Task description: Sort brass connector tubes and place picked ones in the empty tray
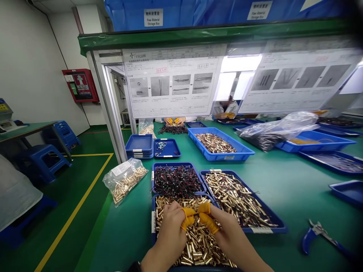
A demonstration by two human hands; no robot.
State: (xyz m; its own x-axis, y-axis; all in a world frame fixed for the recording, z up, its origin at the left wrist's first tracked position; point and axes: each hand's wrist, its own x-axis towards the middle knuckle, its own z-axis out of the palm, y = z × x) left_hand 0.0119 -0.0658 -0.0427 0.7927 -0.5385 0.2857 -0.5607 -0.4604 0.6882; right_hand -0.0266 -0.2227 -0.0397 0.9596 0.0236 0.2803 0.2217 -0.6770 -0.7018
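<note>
Both hands meet above a blue tray (153, 203) heaped with small brass tubes (198, 249). My left hand (171, 223) wears yellow finger cots and is closed, thumb and finger pinched together. Facing it, my right hand (222, 223) is also pinched, with yellow cots on its fingertips. A tiny dark piece shows between the fingertips, too small to name. Just beyond lies a tray of dark parts with black and red wires (177, 181). To the right, another tray holds brass tubes with wires (238, 200).
A plastic bag of brass tubes (127, 183) lies at left, near stacked blue trays (138, 143). A larger blue bin (235, 153) stands farther back. Blue-handled pliers (317, 230) rest at right. Instruction sheets (172, 104) hang ahead; co-workers' hands (175, 121) show beyond.
</note>
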